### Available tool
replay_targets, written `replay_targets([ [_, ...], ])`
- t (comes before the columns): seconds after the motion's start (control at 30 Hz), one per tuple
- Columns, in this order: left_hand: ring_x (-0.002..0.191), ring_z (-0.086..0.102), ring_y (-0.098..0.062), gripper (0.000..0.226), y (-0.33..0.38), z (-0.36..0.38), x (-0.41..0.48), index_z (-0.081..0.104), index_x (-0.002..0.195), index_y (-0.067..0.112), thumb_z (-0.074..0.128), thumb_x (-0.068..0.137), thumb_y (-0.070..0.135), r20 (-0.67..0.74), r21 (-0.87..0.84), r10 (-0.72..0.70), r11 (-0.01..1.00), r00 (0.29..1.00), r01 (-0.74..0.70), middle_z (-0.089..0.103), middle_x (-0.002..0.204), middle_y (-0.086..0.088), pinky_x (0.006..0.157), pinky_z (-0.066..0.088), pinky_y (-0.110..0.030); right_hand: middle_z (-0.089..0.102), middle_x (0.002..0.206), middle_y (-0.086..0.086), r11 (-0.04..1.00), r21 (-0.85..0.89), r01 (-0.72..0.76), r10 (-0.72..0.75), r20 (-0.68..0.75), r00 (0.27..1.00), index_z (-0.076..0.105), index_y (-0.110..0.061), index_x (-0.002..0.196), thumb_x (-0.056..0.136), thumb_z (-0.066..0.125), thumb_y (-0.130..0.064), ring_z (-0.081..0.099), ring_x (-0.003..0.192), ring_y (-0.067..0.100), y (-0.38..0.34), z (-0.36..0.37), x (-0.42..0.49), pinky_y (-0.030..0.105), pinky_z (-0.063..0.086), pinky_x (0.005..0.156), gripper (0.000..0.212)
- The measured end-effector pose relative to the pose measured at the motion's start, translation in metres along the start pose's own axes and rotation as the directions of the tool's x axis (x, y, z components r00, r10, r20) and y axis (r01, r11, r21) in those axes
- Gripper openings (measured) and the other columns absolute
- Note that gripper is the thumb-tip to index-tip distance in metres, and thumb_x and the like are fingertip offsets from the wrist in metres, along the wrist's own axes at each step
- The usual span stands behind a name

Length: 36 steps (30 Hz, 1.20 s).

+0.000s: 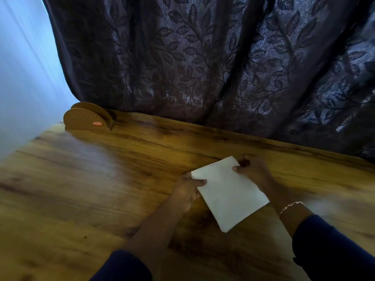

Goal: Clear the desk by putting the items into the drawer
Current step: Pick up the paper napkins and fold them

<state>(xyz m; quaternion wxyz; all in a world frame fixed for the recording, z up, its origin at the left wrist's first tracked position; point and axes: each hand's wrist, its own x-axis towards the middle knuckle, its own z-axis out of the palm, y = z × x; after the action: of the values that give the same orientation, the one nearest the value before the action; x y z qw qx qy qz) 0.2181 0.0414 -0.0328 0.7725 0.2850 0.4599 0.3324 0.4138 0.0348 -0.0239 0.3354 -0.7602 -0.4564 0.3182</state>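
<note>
A white stack of paper napkins (pixel 229 193) is held just above the wooden desk (pixel 101 179), right of centre. My left hand (pixel 187 191) grips its left edge, thumb on top and fingers underneath. My right hand (pixel 251 169) pinches its far right corner, thumb on top. A thin bracelet sits on my right wrist. No drawer is in view.
A brown napkin holder (pixel 88 119) with rounded sides and a red label stands at the desk's far left corner. A dark leaf-patterned curtain (pixel 203 57) hangs behind the desk's back edge. A pale wall (pixel 24 78) borders the desk on the left.
</note>
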Motion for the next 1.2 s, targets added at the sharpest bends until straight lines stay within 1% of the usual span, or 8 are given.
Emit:
replay_targets([
  [0.2, 0.086, 0.063, -0.022, 0.023, -0.002, 0.003, -0.007, 0.06, 0.092, 0.01, 0.055, 0.083, -0.011, 0.05, 0.032, 0.118, 0.992, 0.992, -0.12, 0.065, 0.094, -0.008, 0.069, 0.055, -0.033, 0.062, 0.116, 0.005, 0.96, 0.278, -0.042, 0.012, 0.11, 0.994, 0.056, -0.009, 0.122, 0.079, 0.07, -0.013, 0.06, 0.105, 0.022, 0.004, -0.021, -0.005, 0.036, 0.049, 0.088, 0.045],
  [0.3, 0.089, 0.063, -0.024, 0.022, 0.003, 0.006, -0.008, 0.06, 0.094, 0.01, 0.056, 0.083, -0.009, 0.096, 0.025, 0.151, 0.988, 0.984, -0.154, 0.065, 0.098, -0.01, 0.07, 0.056, -0.035, 0.068, 0.11, 0.006, 0.918, 0.387, -0.086, 0.011, 0.192, 0.981, 0.061, -0.011, 0.115, 0.084, 0.066, -0.016, 0.066, 0.097, 0.025, 0.001, -0.033, -0.012, 0.037, 0.054, 0.081, 0.032],
  [0.43, 0.092, 0.061, -0.023, 0.023, 0.01, 0.011, -0.011, 0.058, 0.098, 0.011, 0.057, 0.083, -0.006, 0.154, 0.033, 0.164, 0.985, 0.974, -0.171, 0.064, 0.099, -0.009, 0.069, 0.054, -0.033, 0.07, 0.101, 0.006, 0.89, 0.451, -0.065, -0.012, 0.166, 0.986, 0.064, -0.012, 0.101, 0.088, 0.059, -0.012, 0.066, 0.089, 0.021, -0.012, -0.041, -0.02, 0.03, 0.052, 0.07, 0.014],
  [0.6, 0.101, 0.061, -0.03, 0.04, 0.008, 0.006, -0.016, 0.061, 0.107, 0.012, 0.068, 0.069, 0.017, 0.266, 0.023, 0.112, 0.992, 0.958, -0.122, 0.067, 0.106, -0.011, 0.086, 0.051, -0.048, 0.068, 0.094, 0.003, 0.788, 0.61, -0.084, 0.022, 0.108, 0.994, 0.063, -0.013, 0.099, 0.091, 0.055, -0.01, 0.063, 0.084, 0.018, -0.029, -0.048, -0.029, 0.031, 0.051, 0.066, 0.012],
  [0.83, 0.091, 0.062, -0.022, 0.022, 0.011, 0.018, -0.022, 0.06, 0.098, 0.019, 0.067, 0.081, 0.008, 0.214, 0.143, 0.369, 0.904, 0.905, -0.402, 0.067, 0.096, -0.002, 0.072, 0.053, -0.035, 0.068, 0.104, 0.004, 0.775, 0.627, 0.077, -0.139, 0.051, 0.989, 0.061, -0.011, 0.109, 0.094, 0.048, -0.009, 0.065, 0.091, 0.015, -0.03, -0.045, -0.046, 0.027, 0.054, 0.075, 0.02],
  [0.97, 0.088, 0.063, -0.019, 0.021, 0.008, 0.024, -0.024, 0.06, 0.095, 0.02, 0.062, 0.084, 0.003, 0.156, 0.197, 0.486, 0.838, 0.86, -0.51, 0.066, 0.094, 0.0, 0.065, 0.055, -0.026, 0.07, 0.101, 0.003, 0.745, 0.656, 0.123, -0.182, 0.023, 0.983, 0.061, -0.01, 0.108, 0.089, 0.052, -0.006, 0.066, 0.092, 0.018, -0.017, -0.041, -0.054, 0.033, 0.055, 0.075, 0.021],
  [1.07, 0.092, 0.062, -0.024, 0.026, 0.001, 0.023, -0.027, 0.057, 0.099, 0.02, 0.064, 0.082, 0.002, 0.172, 0.206, 0.42, 0.87, 0.891, -0.449, 0.064, 0.095, -0.001, 0.064, 0.056, -0.028, 0.069, 0.102, 0.005, 0.777, 0.627, 0.058, -0.125, 0.063, 0.99, 0.062, -0.012, 0.102, 0.085, 0.056, -0.001, 0.063, 0.099, 0.026, -0.003, -0.033, -0.058, 0.039, 0.055, 0.079, 0.021],
  [1.2, 0.088, 0.054, -0.013, 0.027, -0.005, 0.024, -0.026, 0.047, 0.103, 0.021, 0.065, 0.084, 0.013, 0.084, 0.342, 0.309, 0.884, 0.947, -0.319, 0.055, 0.095, 0.003, 0.07, 0.05, -0.027, 0.065, 0.112, 0.011, 0.797, 0.603, -0.031, -0.047, 0.114, 0.992, 0.063, -0.015, 0.103, 0.084, 0.061, -0.005, 0.06, 0.104, 0.03, 0.007, -0.021, -0.063, 0.048, 0.052, 0.087, 0.022],
])
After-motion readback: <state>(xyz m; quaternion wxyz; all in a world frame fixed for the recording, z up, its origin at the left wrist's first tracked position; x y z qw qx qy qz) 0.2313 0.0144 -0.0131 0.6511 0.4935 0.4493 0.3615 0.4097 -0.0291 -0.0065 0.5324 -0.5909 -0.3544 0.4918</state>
